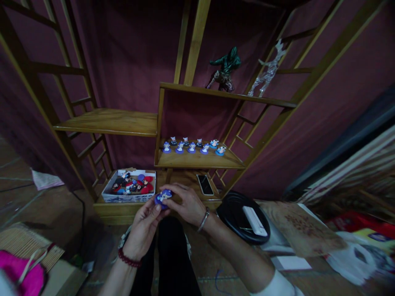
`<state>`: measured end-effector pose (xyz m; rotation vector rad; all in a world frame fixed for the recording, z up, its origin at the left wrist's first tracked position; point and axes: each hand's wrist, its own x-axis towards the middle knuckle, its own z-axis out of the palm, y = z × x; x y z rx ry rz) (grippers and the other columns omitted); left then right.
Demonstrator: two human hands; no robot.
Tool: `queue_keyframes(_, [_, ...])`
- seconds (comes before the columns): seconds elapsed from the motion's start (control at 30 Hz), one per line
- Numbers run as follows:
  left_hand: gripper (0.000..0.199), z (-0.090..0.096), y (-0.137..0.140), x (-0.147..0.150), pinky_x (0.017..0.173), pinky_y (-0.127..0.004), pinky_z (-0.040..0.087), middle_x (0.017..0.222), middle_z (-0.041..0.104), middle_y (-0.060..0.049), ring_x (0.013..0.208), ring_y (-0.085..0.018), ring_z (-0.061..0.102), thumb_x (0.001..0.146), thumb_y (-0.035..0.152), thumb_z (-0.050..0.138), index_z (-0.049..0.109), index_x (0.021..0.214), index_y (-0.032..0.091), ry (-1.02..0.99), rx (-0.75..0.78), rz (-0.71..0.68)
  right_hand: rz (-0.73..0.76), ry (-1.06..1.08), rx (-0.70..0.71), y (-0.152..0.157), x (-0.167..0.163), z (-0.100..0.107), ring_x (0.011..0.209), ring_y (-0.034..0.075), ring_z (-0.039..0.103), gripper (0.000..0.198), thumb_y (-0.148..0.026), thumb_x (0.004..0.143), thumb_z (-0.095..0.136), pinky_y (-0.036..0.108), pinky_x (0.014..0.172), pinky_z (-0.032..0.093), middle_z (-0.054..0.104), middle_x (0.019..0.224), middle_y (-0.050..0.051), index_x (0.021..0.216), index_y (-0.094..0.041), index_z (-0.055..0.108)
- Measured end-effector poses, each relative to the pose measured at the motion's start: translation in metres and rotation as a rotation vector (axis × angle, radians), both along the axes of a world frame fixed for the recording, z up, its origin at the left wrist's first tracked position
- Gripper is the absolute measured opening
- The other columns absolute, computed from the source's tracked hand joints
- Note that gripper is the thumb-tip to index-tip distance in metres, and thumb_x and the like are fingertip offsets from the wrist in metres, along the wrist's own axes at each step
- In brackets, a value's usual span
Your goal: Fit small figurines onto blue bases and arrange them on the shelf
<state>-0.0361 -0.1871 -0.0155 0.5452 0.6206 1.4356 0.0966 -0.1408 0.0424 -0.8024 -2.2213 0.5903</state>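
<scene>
Between my two hands, in front of the shelf, is a small purple-and-white figurine (163, 197) on a round purple base. My left hand (148, 220) grips its base from below and the left, thumb on top. My right hand (184, 202) has its fingers closed on the figurine's right side. Ahead, several similar purple figurines (191, 147) stand in a front row on the middle shelf (200, 160), with blue-based figurines (220, 151) at their right end and black-based figurines (185, 141) behind. Left of my hands, a cardboard box (129, 198) holds several jumbled red, black and blue figurines (146, 185).
A phone (205, 184) lies on the bottom shelf. Higher up stand a green hooded statue (226, 68) and a clear statue (269, 72). On the right floor are a black coil (230, 213) and plastic bags (354, 257); a pink item (23, 271) lies at lower left.
</scene>
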Motion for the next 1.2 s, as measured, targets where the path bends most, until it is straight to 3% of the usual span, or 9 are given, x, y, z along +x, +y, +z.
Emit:
queue_keyframes(0.33, [0.02,-0.005,0.001,0.003,0.078,-0.026,0.047,0.095,0.062,-0.002,0.085,-0.012,0.057,0.069,0.016,0.06,0.062,0.089,0.018,-0.011,-0.003,-0.03,-0.001,-0.092,0.0,0.0,0.005,0.002,0.088,0.013,0.055,0.03,-0.024,0.077,0.052,0.026,0.078,0.043,0.059,0.096,0.002,0.107,-0.023,0.051])
queue_keyframes(0.6, [0.024,0.001,0.0,0.006,0.075,-0.027,0.047,0.097,0.061,-0.002,0.085,-0.013,0.056,0.07,0.017,0.06,0.06,0.094,0.019,0.03,0.029,-0.007,-0.051,-0.033,-0.02,0.004,0.006,0.0,0.092,0.014,0.055,0.034,-0.022,0.076,0.054,0.027,0.081,0.042,0.06,0.101,0.001,0.11,-0.025,0.05])
queue_keyframes(0.77, [0.036,0.004,0.001,0.009,0.072,-0.026,0.047,0.1,0.059,-0.002,0.086,-0.013,0.056,0.067,0.018,0.063,0.056,0.102,0.022,0.055,0.026,0.046,-0.085,0.018,-0.115,0.005,0.007,0.0,0.084,0.012,0.057,0.029,-0.024,0.075,0.055,0.024,0.074,0.044,0.062,0.093,0.0,0.104,-0.023,0.054])
queue_keyframes(1.2, [0.03,0.005,0.001,0.008,0.067,-0.023,0.047,0.095,0.06,0.0,0.08,-0.011,0.057,0.067,0.018,0.063,0.057,0.096,0.022,0.085,0.027,0.08,-0.052,0.174,-0.276,0.013,0.009,-0.011,0.082,0.013,0.057,0.027,-0.026,0.074,0.057,0.026,0.075,0.045,0.061,0.091,0.0,0.1,-0.023,0.056])
